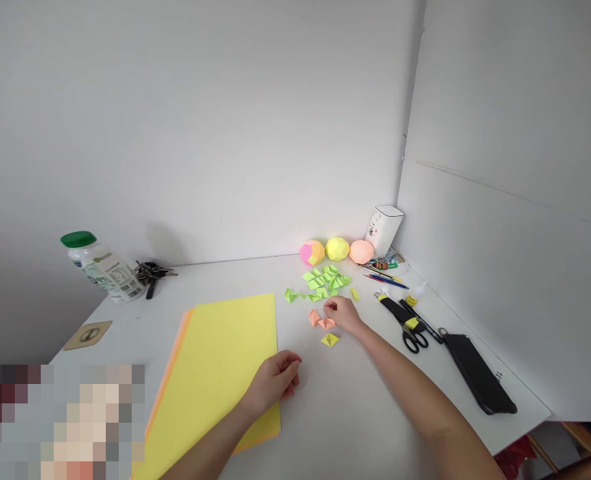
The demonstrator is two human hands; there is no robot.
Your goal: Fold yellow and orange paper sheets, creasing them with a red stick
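My left hand [278, 379] is over the right edge of a stack of yellow paper sheets [225, 353], its fingers curled in and no object showing in them. Farther forward, my right hand [342, 313] has its fingertips drawn together just above some folded orange paper pieces [314, 318]. Whatever those fingertips may hold is hidden or too small to make out. A small folded yellow piece [330, 340] lies nearer to me. Beyond my right hand is a cluster of folded green paper pieces [325, 277], with one small yellow piece [354, 294] at their right.
Against the wall stand a multicoloured paper ball [312, 253], a yellow ball [337, 249] and an orange ball [362, 252]. Scissors [411, 339], pens [390, 280] and a black pouch [480, 373] lie at right. A white bottle [106, 270] and keys [151, 273] are at left.
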